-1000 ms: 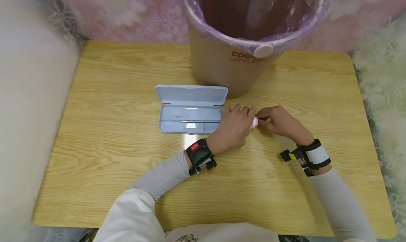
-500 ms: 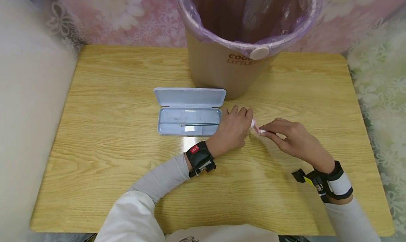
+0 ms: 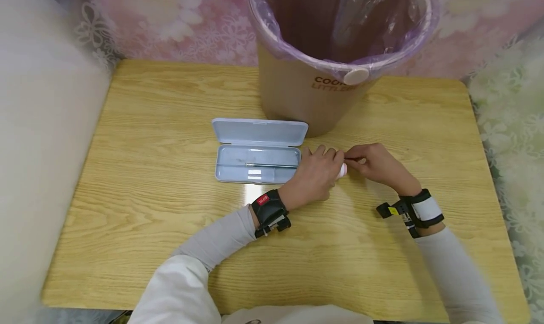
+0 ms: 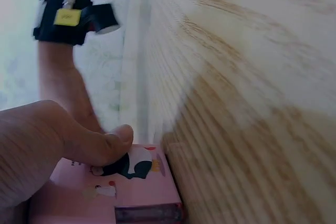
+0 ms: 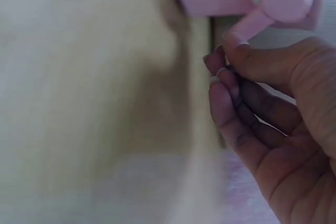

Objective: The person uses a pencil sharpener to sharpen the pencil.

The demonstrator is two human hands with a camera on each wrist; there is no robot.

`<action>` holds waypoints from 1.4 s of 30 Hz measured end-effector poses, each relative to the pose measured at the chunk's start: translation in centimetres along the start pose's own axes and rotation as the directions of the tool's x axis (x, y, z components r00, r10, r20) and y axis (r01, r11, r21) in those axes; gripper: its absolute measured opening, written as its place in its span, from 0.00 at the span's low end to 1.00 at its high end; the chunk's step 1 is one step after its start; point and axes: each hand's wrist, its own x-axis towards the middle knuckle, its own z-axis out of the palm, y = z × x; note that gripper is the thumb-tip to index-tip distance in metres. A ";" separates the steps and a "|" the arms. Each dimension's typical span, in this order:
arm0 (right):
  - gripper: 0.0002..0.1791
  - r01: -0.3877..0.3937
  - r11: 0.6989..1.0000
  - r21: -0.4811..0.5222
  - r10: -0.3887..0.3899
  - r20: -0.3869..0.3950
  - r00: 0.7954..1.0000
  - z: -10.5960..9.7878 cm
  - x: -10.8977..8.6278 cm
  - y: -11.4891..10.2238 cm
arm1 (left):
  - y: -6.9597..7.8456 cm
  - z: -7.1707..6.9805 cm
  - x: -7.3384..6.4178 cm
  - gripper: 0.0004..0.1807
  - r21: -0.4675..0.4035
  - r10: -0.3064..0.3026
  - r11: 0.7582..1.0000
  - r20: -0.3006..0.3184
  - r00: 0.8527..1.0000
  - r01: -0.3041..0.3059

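Note:
My left hand (image 3: pixel 314 175) grips a pink pencil sharpener (image 4: pixel 139 184) with printed cartoon figures, its thumb lying along the printed side. At the sharpener's right end a pink crank (image 5: pixel 257 23) comes off a round hub. The right hand (image 3: pixel 376 166) pinches the outer end of this crank between thumb and fingers. A dark green pencil (image 3: pixel 272 165) runs level across the case towards the left hand, which hides its far end. Just left of that hand lies a light blue pencil case (image 3: pixel 231 173) with its lid (image 3: pixel 259 131) raised.
A tall beige bin (image 3: pixel 297 97), lined with a purple bag (image 3: pixel 293 52), stands behind the case. Everything rests on a wooden table (image 3: pixel 148 196), with a pink floral wall (image 3: pixel 170 26) at the back.
My right hand dropped nearer to me with the crank half a second ago and is now back up close beside the left hand. The left hand keeps its grip on the sharpener.

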 end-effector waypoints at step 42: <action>0.05 0.166 0.986 0.026 -0.158 -0.195 0.968 1.6 -5.9 -3.8 | 0.2 -0.1 0.5 0.25 -0.008 -0.026 1.000 -0.003 1.000 0.026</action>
